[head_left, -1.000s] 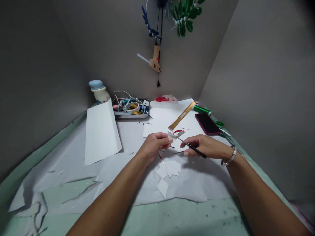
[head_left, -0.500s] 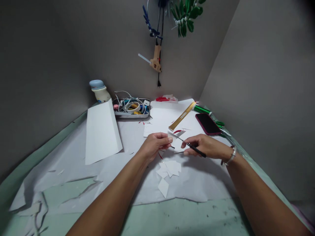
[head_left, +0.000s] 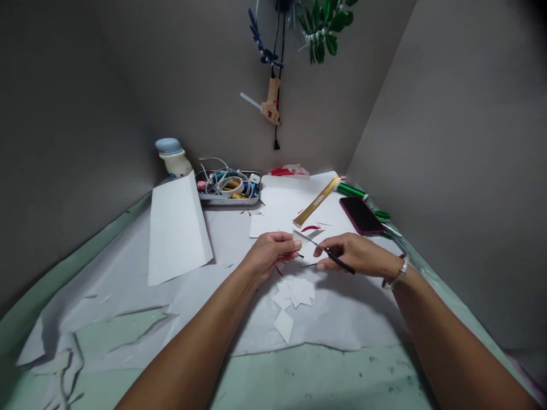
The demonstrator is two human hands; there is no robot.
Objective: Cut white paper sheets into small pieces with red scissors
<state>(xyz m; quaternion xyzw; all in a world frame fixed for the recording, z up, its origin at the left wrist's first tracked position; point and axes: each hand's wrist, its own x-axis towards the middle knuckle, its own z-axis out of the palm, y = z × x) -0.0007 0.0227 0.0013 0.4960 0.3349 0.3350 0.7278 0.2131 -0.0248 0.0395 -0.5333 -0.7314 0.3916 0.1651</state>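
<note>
Between the fingers and thumb of my left hand is a small piece of white paper. My right hand grips a pair of scissors with black handles, and their blades lie against that paper. Below the hands, several cut white paper pieces overlap in a small pile, with one diamond-shaped piece lying nearest me. A red curved scrap rests just beyond the blades.
A folded white sheet stands at left beside a blue-lidded jar. Behind are a metal tray of supplies and a gold tube. A phone lies at right. A glue gun hangs on the wall.
Both hands have barely moved. The scissors have shifted very slightly leftward, with the blades still at the paper.
</note>
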